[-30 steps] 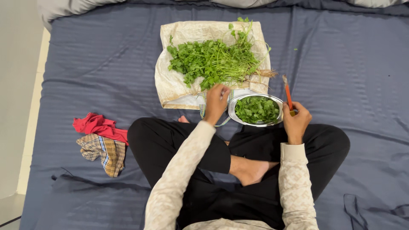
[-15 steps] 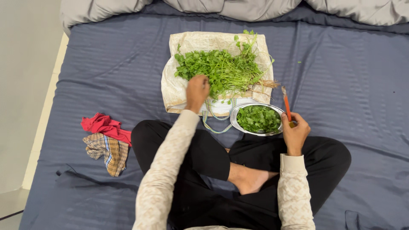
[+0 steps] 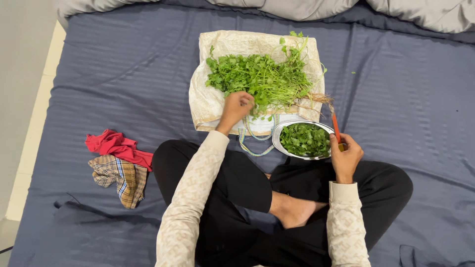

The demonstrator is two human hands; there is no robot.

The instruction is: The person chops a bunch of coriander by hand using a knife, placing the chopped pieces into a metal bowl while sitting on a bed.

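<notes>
green coriander bunch (image 3: 262, 81) lies crosswise on the cream bag (image 3: 208, 101), roots pointing right, my left hand (image 3: 236, 106) pinching stems at its near edge, my right hand (image 3: 345, 157) gripping an orange knife (image 3: 336, 127) beside the steel bowl (image 3: 303, 140).

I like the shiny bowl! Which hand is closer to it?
Right. The right hand, holding an orange tool, is beside the steel bowl; the left hand is farther away, on the green herbs.

A bedroom at home. The person sits on a bed with a blue striped sheet (image 3: 123, 74). Grey pillows (image 3: 297, 7) line its head
</notes>
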